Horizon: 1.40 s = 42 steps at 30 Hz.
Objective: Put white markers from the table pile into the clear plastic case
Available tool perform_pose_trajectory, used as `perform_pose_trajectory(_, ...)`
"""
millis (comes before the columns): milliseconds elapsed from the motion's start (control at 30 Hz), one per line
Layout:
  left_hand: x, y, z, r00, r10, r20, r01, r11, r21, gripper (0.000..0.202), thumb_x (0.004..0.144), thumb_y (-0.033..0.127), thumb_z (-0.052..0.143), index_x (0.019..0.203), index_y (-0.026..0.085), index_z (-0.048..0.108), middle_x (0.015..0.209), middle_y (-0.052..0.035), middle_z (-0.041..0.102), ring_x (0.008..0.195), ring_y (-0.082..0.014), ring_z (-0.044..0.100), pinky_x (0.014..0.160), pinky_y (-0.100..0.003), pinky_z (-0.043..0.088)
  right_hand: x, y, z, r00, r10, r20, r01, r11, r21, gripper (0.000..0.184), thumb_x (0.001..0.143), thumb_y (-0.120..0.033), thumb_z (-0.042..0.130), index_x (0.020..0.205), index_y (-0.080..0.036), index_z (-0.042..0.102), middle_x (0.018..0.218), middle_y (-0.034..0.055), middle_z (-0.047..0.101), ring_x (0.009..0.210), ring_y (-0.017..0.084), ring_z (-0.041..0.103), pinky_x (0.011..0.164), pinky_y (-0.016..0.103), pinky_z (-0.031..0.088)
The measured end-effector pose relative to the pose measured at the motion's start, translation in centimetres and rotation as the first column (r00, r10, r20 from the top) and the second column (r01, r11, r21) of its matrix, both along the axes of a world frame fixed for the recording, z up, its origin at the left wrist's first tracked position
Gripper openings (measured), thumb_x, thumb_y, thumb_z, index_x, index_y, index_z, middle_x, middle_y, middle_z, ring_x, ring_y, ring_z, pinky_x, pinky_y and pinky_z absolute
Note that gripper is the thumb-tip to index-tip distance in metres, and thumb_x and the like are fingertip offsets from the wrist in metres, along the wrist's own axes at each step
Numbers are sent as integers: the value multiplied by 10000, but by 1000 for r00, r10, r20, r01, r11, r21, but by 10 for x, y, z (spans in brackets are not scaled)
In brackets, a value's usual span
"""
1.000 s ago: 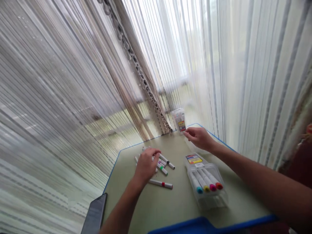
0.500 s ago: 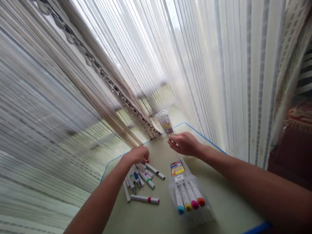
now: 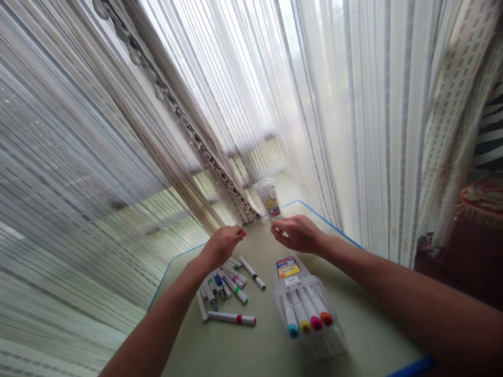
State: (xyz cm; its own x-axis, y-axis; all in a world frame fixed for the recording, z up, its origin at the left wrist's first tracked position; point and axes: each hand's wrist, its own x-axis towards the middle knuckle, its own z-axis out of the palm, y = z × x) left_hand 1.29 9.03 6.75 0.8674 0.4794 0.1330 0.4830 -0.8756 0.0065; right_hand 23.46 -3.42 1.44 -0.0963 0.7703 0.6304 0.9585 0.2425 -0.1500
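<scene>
My left hand (image 3: 225,243) is raised just above the far side of a loose pile of white markers (image 3: 236,283). Its fingers pinch a marker whose red end (image 3: 244,234) sticks out to the right; the rest is hidden by the hand. My right hand (image 3: 296,233) hovers over the far part of the table, fingers curled together. Whatever it may hold is hidden. Below it lies a clear plastic marker case (image 3: 291,285) with a yellow label, its several markers showing teal, yellow, pink and orange ends towards me.
A second clear case (image 3: 270,199) with a yellow label stands upright at the table's far corner, just beyond my right hand. One red-banded marker (image 3: 231,318) lies apart, nearer me. The pale green table (image 3: 220,351) has a blue edge. String curtains (image 3: 338,104) hang close behind it.
My left hand has lifted up from the pile, with the red-ended marker in its fingers. My right hand has stayed almost where it was. The view has shifted slightly.
</scene>
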Motion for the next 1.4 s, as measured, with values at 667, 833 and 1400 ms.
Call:
perform_pose_trajectory(667,21,-55,-47,109,721,684,547,531,-647,333,751,282,720,995,129,552,815,-15,652,683,-120,657,655,-272,557,-7,0,-5,932,232,-277,-238,971,13,256,923,-354,499,1008,-164,646,660,11,650,527,123,575,545,222,412)
perform_pose_trajectory(833,22,-61,-41,173,701,692,648,447,-616,293,702,278,771,925,127,653,822,-19,656,726,-119,638,678,-267,550,-6,-5,1,917,242,-317,-273,960,-56,340,947,-419,449,1013,-151,647,685,30,671,531,128,593,547,226,445)
perform_pose_trajectory(1400,18,-65,-44,601,305,739,464,620,-633,366,911,472,461,926,141,617,582,52,481,422,-53,386,415,-178,296,-10,-8,-2,620,292,-728,-403,915,23,453,899,-433,554,1276,-185,510,845,59,695,580,148,629,464,253,457)
